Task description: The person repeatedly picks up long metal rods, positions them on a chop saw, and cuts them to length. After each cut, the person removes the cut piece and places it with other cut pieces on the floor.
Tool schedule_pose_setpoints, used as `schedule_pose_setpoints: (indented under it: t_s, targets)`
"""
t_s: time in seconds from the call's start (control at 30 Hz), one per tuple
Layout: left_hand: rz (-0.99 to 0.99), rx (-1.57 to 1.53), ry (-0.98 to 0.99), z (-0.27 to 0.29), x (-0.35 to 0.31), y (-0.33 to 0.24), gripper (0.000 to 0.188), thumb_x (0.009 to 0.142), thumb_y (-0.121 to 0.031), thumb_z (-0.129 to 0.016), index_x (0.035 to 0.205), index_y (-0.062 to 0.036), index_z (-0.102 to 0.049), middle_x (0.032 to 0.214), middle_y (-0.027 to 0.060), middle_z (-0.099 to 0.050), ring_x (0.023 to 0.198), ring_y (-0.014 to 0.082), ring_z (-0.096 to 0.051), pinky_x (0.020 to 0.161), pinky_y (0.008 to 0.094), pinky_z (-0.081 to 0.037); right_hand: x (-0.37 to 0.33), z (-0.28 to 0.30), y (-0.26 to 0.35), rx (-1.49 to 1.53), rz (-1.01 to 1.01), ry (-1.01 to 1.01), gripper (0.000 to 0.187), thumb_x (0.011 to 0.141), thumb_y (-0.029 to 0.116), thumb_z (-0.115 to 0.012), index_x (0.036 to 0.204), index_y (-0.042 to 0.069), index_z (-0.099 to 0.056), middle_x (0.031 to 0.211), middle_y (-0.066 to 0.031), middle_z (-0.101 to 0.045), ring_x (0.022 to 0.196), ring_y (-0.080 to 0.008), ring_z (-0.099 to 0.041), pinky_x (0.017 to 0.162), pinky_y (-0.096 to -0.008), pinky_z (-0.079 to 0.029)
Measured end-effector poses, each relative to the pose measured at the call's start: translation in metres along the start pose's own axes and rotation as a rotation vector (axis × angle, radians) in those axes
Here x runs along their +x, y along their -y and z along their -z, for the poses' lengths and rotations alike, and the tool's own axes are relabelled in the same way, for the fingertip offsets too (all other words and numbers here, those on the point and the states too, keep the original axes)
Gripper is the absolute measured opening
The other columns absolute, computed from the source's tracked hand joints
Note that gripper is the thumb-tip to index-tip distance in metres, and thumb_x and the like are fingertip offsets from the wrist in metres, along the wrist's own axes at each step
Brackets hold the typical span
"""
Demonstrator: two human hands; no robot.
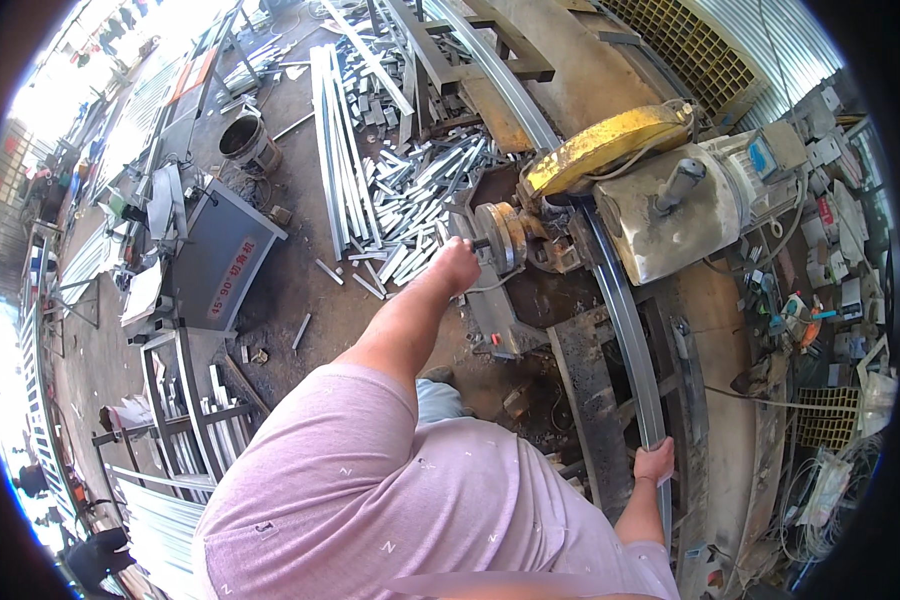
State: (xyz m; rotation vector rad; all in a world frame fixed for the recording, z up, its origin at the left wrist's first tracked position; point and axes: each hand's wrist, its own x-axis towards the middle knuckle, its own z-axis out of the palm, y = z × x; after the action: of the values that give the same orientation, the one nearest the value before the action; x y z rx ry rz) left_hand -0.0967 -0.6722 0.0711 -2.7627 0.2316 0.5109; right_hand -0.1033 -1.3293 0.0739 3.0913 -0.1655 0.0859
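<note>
My left hand (458, 266) is closed around the handle of a round metal clamp wheel (501, 237), beside the saw. My right hand (654, 461) is lower down at the right, its fingers wrapped over a long grey metal profile (625, 330). The profile lies lengthwise through the cut-off saw. Over it sits the saw's worn yellow blade guard (610, 150), with a dusty motor housing (660, 215) to the right. The guard hides the blade and the stretch of profile beneath it.
Many short cut metal pieces (420, 200) cover the floor beyond my left hand, next to long bars (332, 150). A bucket (250, 145) and a grey machine cabinet (215, 262) stand at the left. Cables and scraps (830, 250) crowd the right side.
</note>
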Motion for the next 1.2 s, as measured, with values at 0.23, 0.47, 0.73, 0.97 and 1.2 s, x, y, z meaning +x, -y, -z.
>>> schedule_pose_setpoints:
  t_s: [0.23, 0.47, 0.73, 0.97, 1.2]
  targets:
    - [-0.008, 0.008, 0.031, 0.01, -0.003, 0.0, 0.019, 0.093, -0.031, -0.072, 0.098, -0.0206, -0.086, 0.11, -0.0019, -0.081, 0.117, 0.0219, -0.068, 0.091, 0.0399, -0.052, -0.001, -0.007, -0.003, 0.003, 0.019, -0.073, 0.037, 0.071, 0.015, -0.077, 0.098, 0.011, -0.053, 0.098, -0.0156, -0.067, 0.096, -0.0447, -0.067, 0.079, -0.0595, -0.052]
    - [0.027, 0.001, 0.065, 0.012, -0.004, -0.002, 0.018, 0.089, -0.029, -0.074, 0.096, -0.0193, -0.087, 0.11, -0.0019, -0.081, 0.12, 0.0221, -0.066, 0.09, 0.0396, -0.051, -0.002, 0.007, 0.004, 0.01, -0.055, 0.074, 0.034, 0.075, 0.015, -0.075, 0.103, 0.01, -0.056, 0.105, -0.0158, -0.069, 0.102, -0.0444, -0.068, 0.085, -0.058, -0.054]
    - [0.011, 0.039, 0.077, 0.01, -0.002, -0.003, 0.02, 0.096, -0.03, -0.069, 0.1, -0.0212, -0.087, 0.112, -0.0034, -0.081, 0.12, 0.0213, -0.067, 0.091, 0.0392, -0.05, -0.004, 0.008, 0.006, 0.022, -0.06, 0.021, 0.034, 0.075, 0.014, -0.073, 0.104, 0.009, -0.056, 0.106, -0.0163, -0.069, 0.103, -0.0445, -0.068, 0.087, -0.0577, -0.054]
    - [0.021, 0.014, 0.076, 0.006, -0.002, -0.002, 0.018, 0.083, -0.031, -0.079, 0.098, -0.0222, -0.086, 0.108, -0.002, -0.081, 0.118, 0.0216, -0.067, 0.09, 0.0379, -0.049, -0.002, 0.004, 0.003, 0.042, -0.021, -0.01, 0.033, 0.075, 0.014, -0.074, 0.102, 0.01, -0.055, 0.103, -0.0167, -0.069, 0.103, -0.044, -0.068, 0.086, -0.0578, -0.054]
    - [0.005, 0.06, 0.091, 0.012, -0.002, -0.003, 0.022, 0.091, -0.037, -0.073, 0.099, -0.0213, -0.086, 0.113, -0.0003, -0.081, 0.119, 0.0221, -0.068, 0.092, 0.0396, -0.051, -0.002, -0.001, 0.0, 0.026, -0.005, -0.05, 0.036, 0.072, 0.015, -0.077, 0.101, 0.01, -0.056, 0.102, -0.0173, -0.069, 0.101, -0.0433, -0.068, 0.085, -0.0566, -0.055]
